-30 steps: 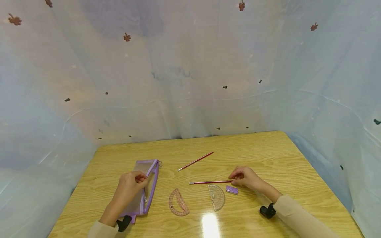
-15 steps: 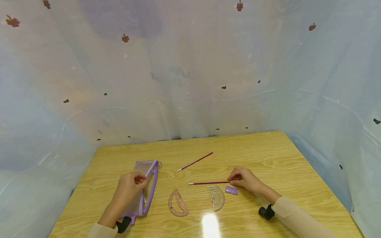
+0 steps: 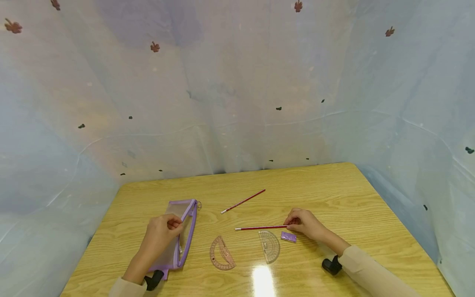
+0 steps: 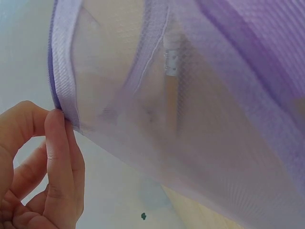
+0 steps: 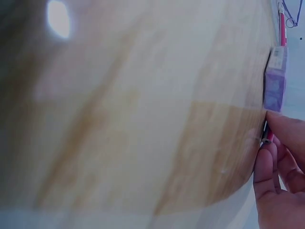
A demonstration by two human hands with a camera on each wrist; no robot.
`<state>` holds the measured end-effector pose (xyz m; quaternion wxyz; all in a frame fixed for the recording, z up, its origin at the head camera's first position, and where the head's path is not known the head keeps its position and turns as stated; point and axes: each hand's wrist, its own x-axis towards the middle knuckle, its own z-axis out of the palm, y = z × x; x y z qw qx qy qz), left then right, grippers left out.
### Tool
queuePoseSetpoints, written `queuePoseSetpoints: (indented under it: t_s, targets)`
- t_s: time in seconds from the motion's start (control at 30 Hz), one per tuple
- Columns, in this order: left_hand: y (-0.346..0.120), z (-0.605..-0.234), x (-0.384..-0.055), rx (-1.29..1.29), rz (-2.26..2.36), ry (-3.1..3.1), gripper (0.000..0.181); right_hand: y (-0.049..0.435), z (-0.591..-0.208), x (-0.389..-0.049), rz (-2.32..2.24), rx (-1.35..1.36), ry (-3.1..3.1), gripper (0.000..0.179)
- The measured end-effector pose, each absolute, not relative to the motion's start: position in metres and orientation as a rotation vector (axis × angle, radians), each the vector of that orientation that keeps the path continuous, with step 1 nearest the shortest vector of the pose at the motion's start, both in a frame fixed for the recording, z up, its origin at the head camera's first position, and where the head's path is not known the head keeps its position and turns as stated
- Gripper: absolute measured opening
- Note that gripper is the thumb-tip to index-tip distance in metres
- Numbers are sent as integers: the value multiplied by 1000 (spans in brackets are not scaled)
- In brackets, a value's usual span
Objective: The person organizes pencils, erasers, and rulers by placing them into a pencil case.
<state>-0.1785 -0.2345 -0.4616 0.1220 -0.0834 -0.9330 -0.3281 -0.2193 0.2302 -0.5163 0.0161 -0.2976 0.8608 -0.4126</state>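
Note:
My left hand (image 3: 163, 233) pinches the purple edge of a see-through mesh pencil case (image 3: 185, 247), whose zip side gapes open. Through the mesh, the left wrist view shows a light brown pencil (image 4: 171, 90) with a silver ferrule. On the right, my right hand (image 3: 306, 224) pinches one end of a red pencil (image 3: 261, 227) between thumb and fingers; its eraser end points left. A purple eraser (image 3: 288, 236) lies just in front of that hand, and in the right wrist view the eraser (image 5: 275, 86) appears beyond the thumb.
A second red pencil (image 3: 243, 201) lies slanted farther back. Nearer are a clear protractor (image 3: 272, 247) and a pinkish protractor (image 3: 229, 264). Everything lies on a wood-grain table (image 3: 315, 181), with a pale patterned sheet (image 3: 237, 82) hanging behind and at its sides.

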Motion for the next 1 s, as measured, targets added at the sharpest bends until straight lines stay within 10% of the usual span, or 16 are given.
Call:
queuePoseSetpoints:
  t_s: [1.0]
  targets:
    - [-235,-462,-179,-259,-943,-2700,9,228,-504,-215,-1234,-879,2722,6]
